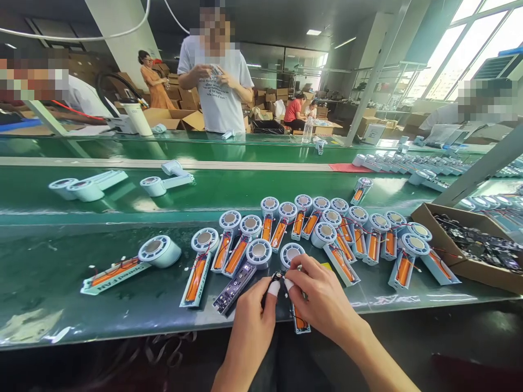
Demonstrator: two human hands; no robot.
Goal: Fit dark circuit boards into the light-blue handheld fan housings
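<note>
My left hand (pixel 256 309) and my right hand (pixel 318 294) meet at the bench's front edge, white covers on some fingertips. The left pinches a small dark circuit board (pixel 277 276). My right fingers are closed at its right end, on something too small to make out. Beneath them lies a light blue fan unit (pixel 292 253), its handle with an orange battery (pixel 301 321) partly hidden by my right hand. Just left of my hands, another fan unit (pixel 259 252) has a dark board (pixel 234 288) along its handle. Several open fan units with orange batteries (pixel 372 246) stand around.
A cardboard box (pixel 482 275) of dark circuit boards sits at the right. One fan unit (pixel 160 251) lies at the left. Beyond, a green conveyor (pixel 229 190) carries more fans. A person (pixel 218 81) stands across it, and metal posts (pixel 378 71) rise at the right.
</note>
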